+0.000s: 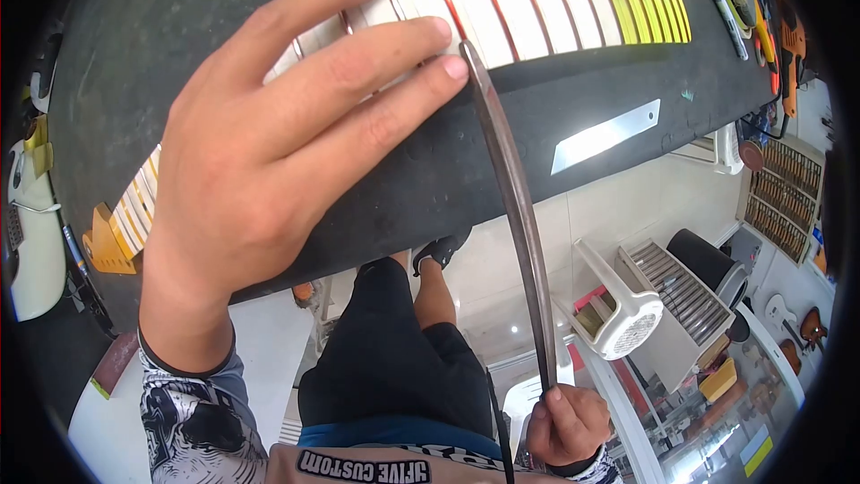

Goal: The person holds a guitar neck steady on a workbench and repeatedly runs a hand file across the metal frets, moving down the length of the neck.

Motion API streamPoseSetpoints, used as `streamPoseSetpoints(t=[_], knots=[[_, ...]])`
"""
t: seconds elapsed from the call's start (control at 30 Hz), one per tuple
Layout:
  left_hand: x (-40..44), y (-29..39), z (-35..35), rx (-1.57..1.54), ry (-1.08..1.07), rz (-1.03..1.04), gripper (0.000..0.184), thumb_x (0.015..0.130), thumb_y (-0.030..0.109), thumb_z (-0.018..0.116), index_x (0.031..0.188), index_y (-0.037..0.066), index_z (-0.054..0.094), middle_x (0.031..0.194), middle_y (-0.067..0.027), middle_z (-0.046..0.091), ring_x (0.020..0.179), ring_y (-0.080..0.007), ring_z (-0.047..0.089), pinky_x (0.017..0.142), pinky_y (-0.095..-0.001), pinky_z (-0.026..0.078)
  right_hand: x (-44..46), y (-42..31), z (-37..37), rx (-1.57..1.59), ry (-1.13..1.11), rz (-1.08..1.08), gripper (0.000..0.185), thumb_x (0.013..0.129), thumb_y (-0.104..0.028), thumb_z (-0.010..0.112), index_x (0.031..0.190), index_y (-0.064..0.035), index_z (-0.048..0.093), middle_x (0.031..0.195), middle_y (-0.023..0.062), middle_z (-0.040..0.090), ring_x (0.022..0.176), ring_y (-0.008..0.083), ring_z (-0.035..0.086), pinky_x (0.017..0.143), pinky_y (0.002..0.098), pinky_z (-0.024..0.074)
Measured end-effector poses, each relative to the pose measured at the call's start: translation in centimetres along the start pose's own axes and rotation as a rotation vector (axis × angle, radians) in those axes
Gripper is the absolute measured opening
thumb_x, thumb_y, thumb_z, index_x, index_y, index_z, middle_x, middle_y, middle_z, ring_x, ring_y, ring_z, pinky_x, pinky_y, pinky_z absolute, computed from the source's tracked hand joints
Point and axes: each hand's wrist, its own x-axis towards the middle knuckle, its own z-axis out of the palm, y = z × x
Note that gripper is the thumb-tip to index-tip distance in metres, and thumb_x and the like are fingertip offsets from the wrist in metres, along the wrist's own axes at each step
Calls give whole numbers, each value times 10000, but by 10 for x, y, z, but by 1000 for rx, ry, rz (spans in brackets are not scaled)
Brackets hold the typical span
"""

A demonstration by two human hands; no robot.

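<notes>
A guitar neck [573, 4] lies on the dark bench top, its fingerboard covered in white masking tape with bare frets between. Yellow tape covers the right end, and the headstock [112, 237] shows at the left. Across the neck lies my left hand [255, 139], fingers stretched out and fingertips resting on the taped board; its palm hides the middle of the neck. My right hand [571, 426] is closed around the lower end of a long, slim dark metal file [515, 193]. The file's tip touches the neck's near edge beside my left fingertips.
A shiny metal plate [607, 136] lies near the bench's front edge. Right of the neck is a red-capped marker [717, 4] among tools. A white stool [623, 318] and a glass display case [726, 430] stand below. A pale guitar body [38, 251] is at left.
</notes>
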Motion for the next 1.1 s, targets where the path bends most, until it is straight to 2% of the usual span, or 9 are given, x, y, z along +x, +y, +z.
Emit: streamPoseSetpoints(t=[0.3,0.47,0.63,0.73,0.77,0.9,1.0,1.1], knots=[[1,0,-1,-14,-5,-18,392,711,38,703,1098,100,713,1156,-33,675,1113,-339,603,901,-388,551,2,-4,-3,-7,10,-20,545,668,47,613,1207,-28,586,695,116,632,534,234,575,485,313,454],[3,4,-7,-60,-46,-90,314,780,119,638,1081,89,722,1138,-26,681,1091,-327,610,872,-379,550,30,-10,-7,-29,4,-17,547,664,50,614,1206,-25,590,690,125,634,531,230,580,494,309,468],[2,4,-7,-84,-42,-119,307,808,133,613,1094,105,719,1163,3,674,1112,-316,603,834,-361,551,93,-17,-6,63,-12,-50,448,752,23,627,1199,5,600,709,152,649,561,246,618,534,309,499],[2,2,-5,-82,-30,-108,294,824,138,606,1095,118,718,1174,15,667,1128,-308,594,796,-352,548,111,-22,-4,80,-31,22,437,760,16,626,1197,6,602,715,149,653,583,246,628,551,308,501],[2,2,-5,-81,-33,-107,289,830,141,603,1094,120,719,1177,18,665,1133,-305,590,784,-349,546,113,-20,-3,52,-5,-19,486,674,54,672,1152,-8,619,743,126,657,570,221,636,490,290,498],[2,2,-6,-86,-49,-121,282,843,156,592,1094,125,718,1190,34,656,1153,-298,576,754,-341,536,66,-7,-4,38,-60,-26,532,688,43,663,1208,-28,579,763,113,650,569,242,624,499,318,498],[3,3,-7,-89,-57,-122,280,847,156,591,1095,127,717,1197,40,651,1158,-298,572,747,-339,535,19,4,-7,7,-81,-24,505,749,26,610,1248,-32,553,727,131,644,584,256,595,536,339,487],[2,3,-5,-79,-52,-118,275,847,155,594,1091,126,718,1197,42,650,1161,-297,570,747,-338,536,4,2,-9,-56,-79,-9,535,733,33,614,1258,-44,547,735,131,640,587,266,596,538,339,487]])
